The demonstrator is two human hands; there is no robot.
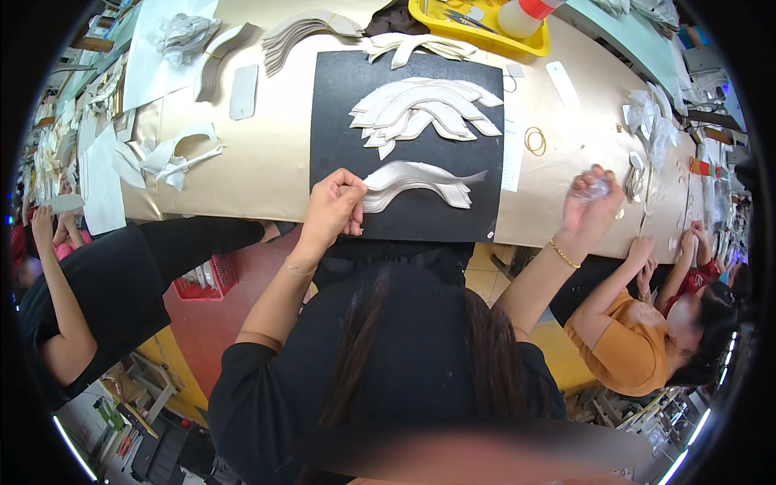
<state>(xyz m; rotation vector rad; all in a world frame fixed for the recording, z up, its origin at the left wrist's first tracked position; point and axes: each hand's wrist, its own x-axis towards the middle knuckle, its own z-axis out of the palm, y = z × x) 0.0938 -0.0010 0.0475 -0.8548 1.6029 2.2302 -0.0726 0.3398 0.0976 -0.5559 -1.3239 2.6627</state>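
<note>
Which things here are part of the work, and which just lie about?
Seemingly in use:
left hand, gripping stacked white strips
right hand, holding clear plastic
black board underneath
farther white pile

Seemingly lying about:
yellow tray
rubber bands
red basket

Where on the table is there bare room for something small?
Bare gold tabletop lies between the loose white pieces at left and the black mat; a mostly bare patch, between the white strip and right hand. Crowded: the mat, with white piles and the left hand.
</note>
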